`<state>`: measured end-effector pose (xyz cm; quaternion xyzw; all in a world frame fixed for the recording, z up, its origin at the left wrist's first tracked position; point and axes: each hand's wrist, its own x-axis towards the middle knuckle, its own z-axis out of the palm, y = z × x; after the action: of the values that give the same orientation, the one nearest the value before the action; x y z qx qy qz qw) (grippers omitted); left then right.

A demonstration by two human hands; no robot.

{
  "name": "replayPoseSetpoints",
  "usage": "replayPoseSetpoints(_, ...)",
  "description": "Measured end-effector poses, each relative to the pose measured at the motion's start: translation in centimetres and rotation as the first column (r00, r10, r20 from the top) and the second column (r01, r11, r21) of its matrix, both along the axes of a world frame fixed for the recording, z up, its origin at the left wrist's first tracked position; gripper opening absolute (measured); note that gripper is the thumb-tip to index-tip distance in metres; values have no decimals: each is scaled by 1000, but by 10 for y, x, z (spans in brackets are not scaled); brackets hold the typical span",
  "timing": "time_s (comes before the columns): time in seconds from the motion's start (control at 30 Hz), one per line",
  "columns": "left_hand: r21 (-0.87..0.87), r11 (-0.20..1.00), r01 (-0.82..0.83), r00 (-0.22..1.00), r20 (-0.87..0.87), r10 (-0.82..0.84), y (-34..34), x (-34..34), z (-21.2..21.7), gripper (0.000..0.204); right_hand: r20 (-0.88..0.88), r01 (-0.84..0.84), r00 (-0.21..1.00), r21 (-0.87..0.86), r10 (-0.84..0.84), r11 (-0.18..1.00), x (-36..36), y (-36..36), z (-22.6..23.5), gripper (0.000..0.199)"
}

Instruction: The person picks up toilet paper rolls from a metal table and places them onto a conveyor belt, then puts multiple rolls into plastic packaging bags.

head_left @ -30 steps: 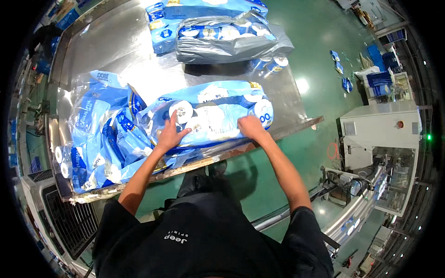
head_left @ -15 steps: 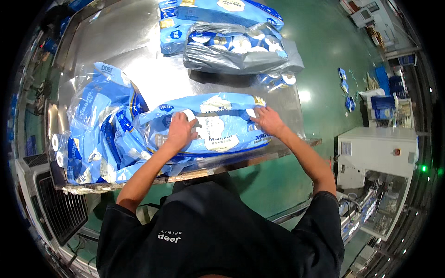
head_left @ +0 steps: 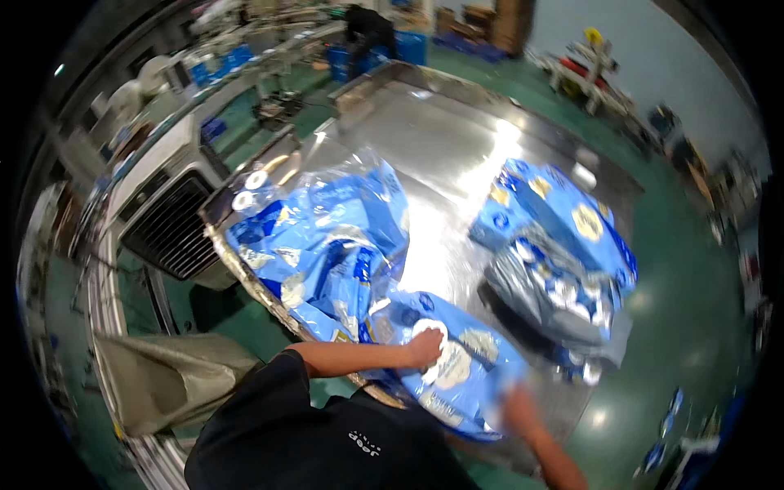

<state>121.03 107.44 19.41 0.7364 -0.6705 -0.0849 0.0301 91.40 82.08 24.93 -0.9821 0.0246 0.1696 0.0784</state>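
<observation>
A light blue printed plastic package (head_left: pixel 482 347) lies along the near edge of the metal table. My left hand (head_left: pixel 423 349) rests on its left part, fingers curled against a white paper roll (head_left: pixel 430 327) that shows at the package's surface. At the right end of the package is my right hand (head_left: pixel 520 408), smeared by motion, so its fingers do not show. A heap of crumpled blue plastic packaging (head_left: pixel 327 245) sits just left of the package.
Farther right lie a grey plastic bag (head_left: pixel 531 298) full of rolls and another blue package (head_left: pixel 572 208). Loose rolls (head_left: pixel 245 200) stand at the table's left corner. A beige sack (head_left: pixel 171 380) and a grilled machine (head_left: pixel 175 220) are beyond the left edge. A person (head_left: pixel 371 37) bends at the back.
The whole view has turned to the left, bringing the far side of the room into sight. My left hand stays on the package; my right hand has become blurred at its right end.
</observation>
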Motion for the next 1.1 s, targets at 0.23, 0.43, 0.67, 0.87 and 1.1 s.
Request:
replayPoseSetpoints(0.23,1,997,-74,991,110,73,9,-21,8,46,163,-243,956,-15,242,970,2,-31,-52,45)
replayPoseSetpoints(0.43,-18,999,-40,989,143,42,4,-18,14,23,287,-362,886,-62,364,930,36,34,-75,48)
replayPoseSetpoints(0.67,-132,931,-340,928,-209,309,27,2,45,38,306,-197,937,68,167,978,70,56,-19,49)
replayPoseSetpoints(0.87,-278,623,-731,637,-605,477,91,39,97,48,215,316,730,735,-648,600,55,32,14,27)
replayPoseSetpoints(1.1,-254,599,-759,412,-900,141,74,85,169,40,-280,-84,-167,959,-946,-269,38,138,98,27)
